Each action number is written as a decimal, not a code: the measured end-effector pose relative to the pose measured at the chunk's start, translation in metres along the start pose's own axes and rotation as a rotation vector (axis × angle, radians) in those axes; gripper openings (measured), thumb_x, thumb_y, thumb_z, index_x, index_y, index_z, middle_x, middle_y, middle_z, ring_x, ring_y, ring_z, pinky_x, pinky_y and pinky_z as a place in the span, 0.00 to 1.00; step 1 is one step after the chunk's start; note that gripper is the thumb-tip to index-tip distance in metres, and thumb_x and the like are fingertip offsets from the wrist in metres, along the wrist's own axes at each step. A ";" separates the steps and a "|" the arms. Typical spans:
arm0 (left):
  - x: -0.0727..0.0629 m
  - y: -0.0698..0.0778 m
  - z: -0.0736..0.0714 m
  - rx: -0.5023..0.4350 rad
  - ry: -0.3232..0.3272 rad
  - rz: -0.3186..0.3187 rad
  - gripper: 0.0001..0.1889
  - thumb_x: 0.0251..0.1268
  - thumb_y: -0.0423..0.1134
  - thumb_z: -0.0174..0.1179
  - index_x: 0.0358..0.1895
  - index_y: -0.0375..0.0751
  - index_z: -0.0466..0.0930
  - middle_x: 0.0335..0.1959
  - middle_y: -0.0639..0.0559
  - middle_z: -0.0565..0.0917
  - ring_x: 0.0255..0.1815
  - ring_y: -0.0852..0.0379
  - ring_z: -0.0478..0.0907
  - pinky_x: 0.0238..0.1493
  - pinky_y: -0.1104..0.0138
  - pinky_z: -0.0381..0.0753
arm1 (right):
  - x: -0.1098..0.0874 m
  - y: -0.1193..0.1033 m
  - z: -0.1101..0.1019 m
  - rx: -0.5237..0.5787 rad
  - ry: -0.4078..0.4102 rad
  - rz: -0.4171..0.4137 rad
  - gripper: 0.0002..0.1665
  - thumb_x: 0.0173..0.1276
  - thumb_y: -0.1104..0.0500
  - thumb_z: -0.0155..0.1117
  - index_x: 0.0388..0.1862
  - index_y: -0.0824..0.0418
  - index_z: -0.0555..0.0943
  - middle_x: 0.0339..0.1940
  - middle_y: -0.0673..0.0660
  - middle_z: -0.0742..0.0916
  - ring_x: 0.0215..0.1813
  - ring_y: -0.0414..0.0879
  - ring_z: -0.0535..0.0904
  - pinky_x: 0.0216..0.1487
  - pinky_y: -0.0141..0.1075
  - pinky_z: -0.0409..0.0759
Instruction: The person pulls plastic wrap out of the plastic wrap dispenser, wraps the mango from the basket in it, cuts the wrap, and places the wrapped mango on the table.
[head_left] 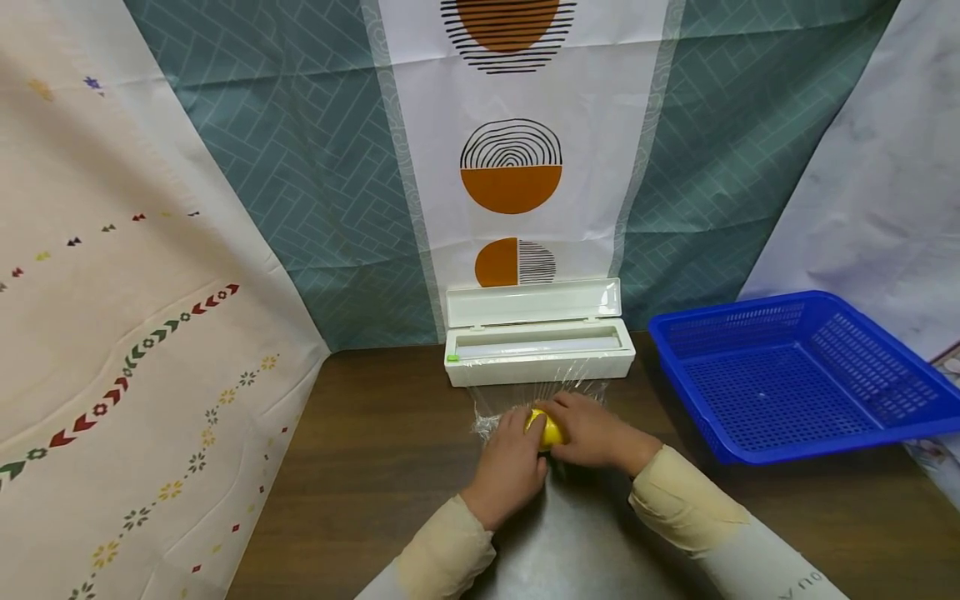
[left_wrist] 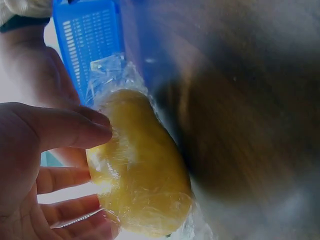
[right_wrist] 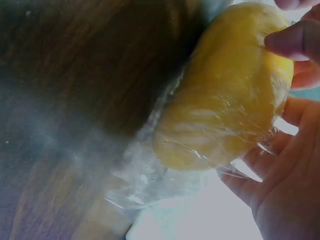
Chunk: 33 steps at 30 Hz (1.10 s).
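A glossy yellow bell pepper (head_left: 551, 432) is low over the front of the film dispenser, wrapped in clear cling film (right_wrist: 150, 175) that clings in wrinkles and bunches at its ends. My left hand (head_left: 511, 461) holds it from the left, thumb on its near side and fingers around the far side. From the right, my right hand (head_left: 596, 429) grips it, also with the thumb against it. Film stretches from the pepper to the white dispenser box (head_left: 540, 367), which stands with its lid up and a film roll (head_left: 547, 347) inside.
A blue plastic basket (head_left: 738, 454) stands at the right of the brown wooden table (head_left: 360, 475). Behind the dispenser hangs a patterned green and white cloth (head_left: 337, 167). A pale flowered cloth (head_left: 150, 358) drapes along the left side.
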<state>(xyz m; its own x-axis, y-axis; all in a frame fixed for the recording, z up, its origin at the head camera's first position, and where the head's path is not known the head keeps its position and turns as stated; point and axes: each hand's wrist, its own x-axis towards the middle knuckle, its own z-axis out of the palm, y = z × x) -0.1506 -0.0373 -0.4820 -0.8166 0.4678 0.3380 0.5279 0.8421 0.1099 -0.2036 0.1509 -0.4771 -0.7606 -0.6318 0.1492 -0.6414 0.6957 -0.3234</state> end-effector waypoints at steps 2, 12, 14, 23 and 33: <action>0.003 -0.002 0.001 0.010 0.000 -0.002 0.29 0.56 0.39 0.74 0.62 0.36 0.80 0.59 0.40 0.78 0.62 0.43 0.76 0.64 0.56 0.79 | -0.001 0.001 0.002 -0.007 0.060 -0.005 0.41 0.58 0.55 0.73 0.70 0.67 0.76 0.60 0.63 0.82 0.57 0.60 0.80 0.59 0.56 0.79; 0.018 -0.012 0.011 0.028 0.030 -0.024 0.30 0.53 0.38 0.74 0.61 0.37 0.79 0.56 0.41 0.78 0.59 0.44 0.77 0.60 0.57 0.81 | -0.008 -0.012 0.015 -0.051 0.395 -0.024 0.29 0.57 0.64 0.75 0.59 0.65 0.82 0.54 0.61 0.83 0.57 0.59 0.80 0.59 0.56 0.79; 0.021 -0.014 0.014 0.034 0.030 -0.028 0.31 0.53 0.38 0.74 0.63 0.37 0.79 0.56 0.41 0.78 0.59 0.44 0.77 0.60 0.57 0.80 | -0.010 -0.014 0.018 -0.049 0.414 -0.015 0.29 0.56 0.65 0.75 0.59 0.67 0.81 0.54 0.62 0.83 0.58 0.60 0.80 0.60 0.55 0.79; 0.034 -0.020 0.021 -0.017 -0.009 -0.075 0.36 0.61 0.44 0.74 0.70 0.32 0.74 0.61 0.39 0.79 0.63 0.44 0.76 0.66 0.56 0.76 | -0.008 -0.016 0.029 -0.080 0.358 0.034 0.40 0.57 0.64 0.77 0.68 0.72 0.76 0.66 0.68 0.80 0.67 0.66 0.76 0.67 0.59 0.74; 0.047 -0.025 0.036 0.004 0.051 -0.062 0.36 0.52 0.43 0.77 0.66 0.35 0.75 0.55 0.41 0.81 0.58 0.43 0.78 0.64 0.56 0.76 | 0.004 -0.009 0.030 -0.134 0.379 0.020 0.38 0.58 0.65 0.75 0.67 0.77 0.75 0.63 0.70 0.80 0.65 0.67 0.77 0.68 0.59 0.73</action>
<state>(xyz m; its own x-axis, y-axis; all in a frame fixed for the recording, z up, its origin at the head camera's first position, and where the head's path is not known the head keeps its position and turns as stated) -0.2108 -0.0265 -0.5024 -0.8348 0.4003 0.3779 0.4754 0.8703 0.1284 -0.1975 0.1315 -0.5016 -0.7402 -0.4640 0.4866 -0.6141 0.7612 -0.2084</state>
